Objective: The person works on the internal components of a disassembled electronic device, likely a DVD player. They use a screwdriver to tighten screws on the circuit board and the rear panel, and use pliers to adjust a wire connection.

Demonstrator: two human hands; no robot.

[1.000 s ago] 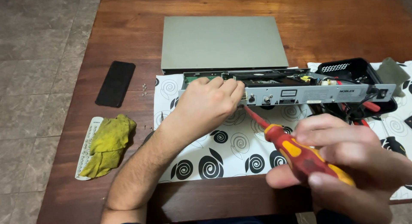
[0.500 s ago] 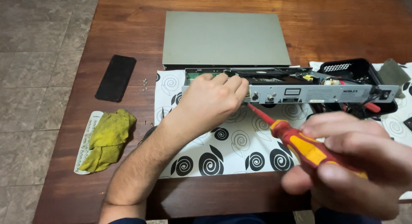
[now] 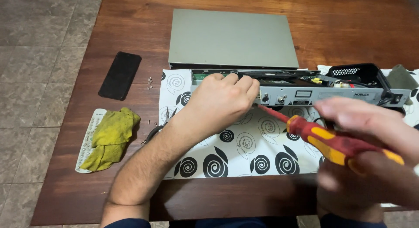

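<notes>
An opened grey electronics box (image 3: 305, 89) with exposed parts lies across a white mat (image 3: 244, 154) printed with black spirals. My left hand (image 3: 220, 101) grips the box's rear panel near its left end, fingers curled over the top edge. My right hand (image 3: 371, 154) is wrapped around a red and yellow screwdriver (image 3: 325, 138). The screwdriver's red shaft points up and left, and its tip sits at the rear panel just beside my left fingers.
The box's grey metal cover (image 3: 231, 38) lies flat behind it. A black phone (image 3: 120, 75) and a few small screws (image 3: 149, 82) sit on the wooden table (image 3: 122, 27) at left. A yellow cloth (image 3: 111, 138) covers a white remote control (image 3: 87, 143).
The screwdriver tip has moved up and left to the rear panel beside my left fingers. My right hand has shifted on the handle. My left hand stays on the panel.
</notes>
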